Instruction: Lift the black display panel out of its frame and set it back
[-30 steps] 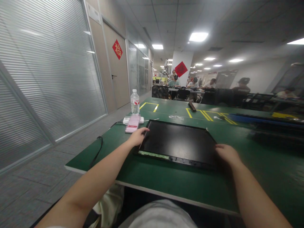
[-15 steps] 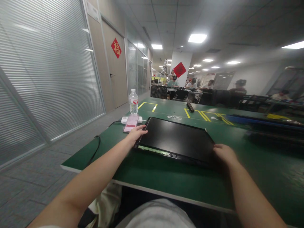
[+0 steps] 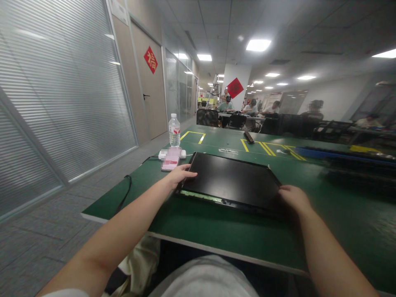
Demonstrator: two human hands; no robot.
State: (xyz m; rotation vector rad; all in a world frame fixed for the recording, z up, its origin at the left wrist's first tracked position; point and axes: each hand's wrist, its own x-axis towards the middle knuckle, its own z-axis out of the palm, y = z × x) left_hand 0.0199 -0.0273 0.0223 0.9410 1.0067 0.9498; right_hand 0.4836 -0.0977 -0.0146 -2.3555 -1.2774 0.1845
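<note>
A flat black display panel (image 3: 232, 177) lies face up just in front of me, with a green circuit strip (image 3: 201, 196) along its near edge. My left hand (image 3: 181, 175) grips the panel's left edge, its thumb over the top face and part of the fingers hidden by the edge. At the opposite side, my right hand (image 3: 293, 197) is closed on the right edge, most of its fingertips out of sight beneath the panel.
The green table (image 3: 216, 231) carries a phone (image 3: 170, 160), a white power strip (image 3: 182, 154) and a water bottle (image 3: 174, 131) to the left. A black cable (image 3: 125, 194) hangs near the left edge. Beyond are a dark bar (image 3: 248, 137) and yellow tape (image 3: 267, 149). Blurred blue-and-black items (image 3: 340, 156) stand right.
Both hands keep their hold on the panel, which stays in nearly the same place. My left thumb reaches slightly farther over its face. The view has shifted a little.
</note>
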